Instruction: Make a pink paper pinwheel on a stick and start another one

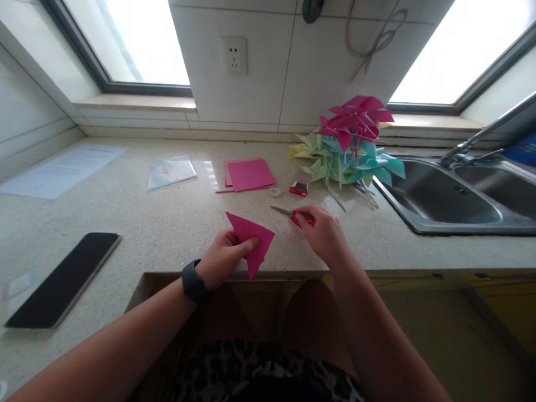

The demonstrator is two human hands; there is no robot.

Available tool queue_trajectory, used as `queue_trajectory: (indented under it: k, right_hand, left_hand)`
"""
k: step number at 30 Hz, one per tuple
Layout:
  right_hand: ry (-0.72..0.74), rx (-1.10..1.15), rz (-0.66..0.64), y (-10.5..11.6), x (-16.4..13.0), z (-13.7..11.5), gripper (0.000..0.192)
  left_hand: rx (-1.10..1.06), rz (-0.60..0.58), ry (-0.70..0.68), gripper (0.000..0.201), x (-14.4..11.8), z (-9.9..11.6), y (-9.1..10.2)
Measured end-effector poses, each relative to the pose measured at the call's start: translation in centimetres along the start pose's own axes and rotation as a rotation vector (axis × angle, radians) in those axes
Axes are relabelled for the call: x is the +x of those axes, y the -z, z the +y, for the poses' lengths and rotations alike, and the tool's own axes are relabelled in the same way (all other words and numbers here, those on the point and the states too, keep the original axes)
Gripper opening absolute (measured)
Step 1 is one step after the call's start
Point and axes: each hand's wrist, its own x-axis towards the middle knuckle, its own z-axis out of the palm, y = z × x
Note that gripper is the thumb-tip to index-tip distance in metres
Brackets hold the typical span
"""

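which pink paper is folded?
The pink triangle held in the left hand at the counter edge; the pink sheets farther back lie flat, stacked and square.

Looking like a home kitchen: stainless steel double sink (456, 195) sitting in a speckled stone countertop (167, 218), white tiled wall (268, 84) behind.

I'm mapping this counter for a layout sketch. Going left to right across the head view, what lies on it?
White sheet → black phone → clear packet → left hand holding folded pink paper → right hand on red-handled scissors → pinwheel pile → sink.
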Motion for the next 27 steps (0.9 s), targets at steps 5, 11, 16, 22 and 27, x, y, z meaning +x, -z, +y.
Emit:
queue_trajectory:
  k: [5, 11, 16, 22, 27]
  right_hand:
    - [0.043, -0.234, -0.057, 0.2, 1.1, 2.1, 0.011]
    - [-0.021, -0.307, -0.077, 0.3, 1.4, 2.7, 0.008]
    - [-0.128, -0.179, -0.051, 1.7, 0.6, 2.3, 0.014]
    - [-0.183, 0.238, -0.11, 0.8, -1.4, 0.0, 0.023]
    - [-0.182, 0.435, -0.194, -1.7, -3.1, -2.2, 0.031]
  left_hand:
    - [-0.002, 0.006, 0.0, 0.021, 0.0, -0.1, -0.3]
    - [-0.033, 0.028, 0.003, 0.02, 0.1, -0.3, -0.4]
    - [-0.07, 0.053, 0.005, 0.021, 0.2, -0.1, -0.6]
    - [-0.092, 0.077, 0.007, 0.022, 0.2, -0.1, -0.7]
    - [-0.089, 0.098, -0.005, 0.023, 0.3, -0.6, -0.3]
